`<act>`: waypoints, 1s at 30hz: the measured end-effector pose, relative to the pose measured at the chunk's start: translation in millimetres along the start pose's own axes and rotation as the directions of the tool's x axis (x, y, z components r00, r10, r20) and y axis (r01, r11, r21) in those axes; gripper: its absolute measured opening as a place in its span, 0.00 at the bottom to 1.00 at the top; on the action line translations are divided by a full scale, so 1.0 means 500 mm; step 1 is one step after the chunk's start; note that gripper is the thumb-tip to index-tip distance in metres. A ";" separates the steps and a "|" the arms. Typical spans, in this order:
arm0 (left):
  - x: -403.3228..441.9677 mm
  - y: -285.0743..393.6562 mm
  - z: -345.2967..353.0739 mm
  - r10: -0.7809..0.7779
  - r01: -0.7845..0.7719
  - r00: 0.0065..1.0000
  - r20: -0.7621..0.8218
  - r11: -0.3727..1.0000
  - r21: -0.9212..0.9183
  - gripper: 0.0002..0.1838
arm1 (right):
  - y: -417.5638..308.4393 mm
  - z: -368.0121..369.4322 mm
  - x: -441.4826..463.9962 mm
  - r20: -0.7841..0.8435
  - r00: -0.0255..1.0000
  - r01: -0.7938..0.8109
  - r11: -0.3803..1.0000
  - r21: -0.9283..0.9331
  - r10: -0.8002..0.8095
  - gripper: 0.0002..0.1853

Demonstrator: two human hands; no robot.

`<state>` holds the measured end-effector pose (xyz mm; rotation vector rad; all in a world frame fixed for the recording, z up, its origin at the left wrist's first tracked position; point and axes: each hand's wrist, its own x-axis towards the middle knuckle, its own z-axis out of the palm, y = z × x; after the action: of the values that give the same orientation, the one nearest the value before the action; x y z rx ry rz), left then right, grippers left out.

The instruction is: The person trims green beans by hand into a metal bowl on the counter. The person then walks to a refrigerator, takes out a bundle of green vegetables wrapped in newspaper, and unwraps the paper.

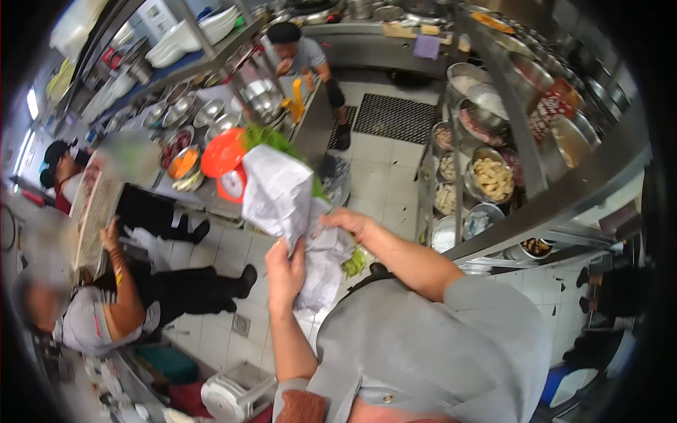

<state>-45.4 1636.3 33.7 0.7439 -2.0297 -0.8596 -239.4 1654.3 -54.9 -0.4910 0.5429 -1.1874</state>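
A crumpled white paper or cloth (278, 190) is held up in front of me, with green leafy vegetables showing behind it and below it. My left hand (285, 271) is closed on its lower edge. On the other side, my right hand (349, 223) grips the same sheet, its fingers partly hidden by the folds. Leaves (354, 262) stick out under the right side. Just past the sheet, an orange scale (227, 158) with a round dial stands at the counter's edge.
Steel bowls (209, 113) line the counter. Shelves at the right hold bowls of food (493, 178). One person (300, 56) is at the counter's far end; others are at the left, one carrying a crate (93, 218). A white stool (233, 398) is at lower left.
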 end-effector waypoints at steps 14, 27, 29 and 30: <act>-0.039 -0.035 -0.011 -0.080 0.075 0.997 -0.014 0.977 -0.199 0.10 | 0.013 0.016 0.046 0.048 0.991 0.119 0.987 0.109 -0.125 0.28; -0.101 -0.050 -0.056 -0.001 -0.011 0.995 -0.099 0.993 -0.120 0.15 | -0.006 0.118 0.035 0.044 0.992 0.107 0.961 0.255 -0.122 0.23; -0.117 -0.050 -0.067 -0.034 0.018 0.988 -0.149 0.994 -0.105 0.12 | 0.018 0.063 0.060 0.132 0.990 -0.001 0.944 0.330 -0.045 0.24; -0.125 -0.051 -0.074 -0.069 0.053 0.986 -0.152 0.993 -0.109 0.09 | 0.038 0.037 0.084 0.076 0.997 -0.001 0.948 0.320 -0.025 0.26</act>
<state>22.8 1655.5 3.8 0.7927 -1.8188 -0.9073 -202.3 1621.7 -58.1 -0.2617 0.2712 -1.2346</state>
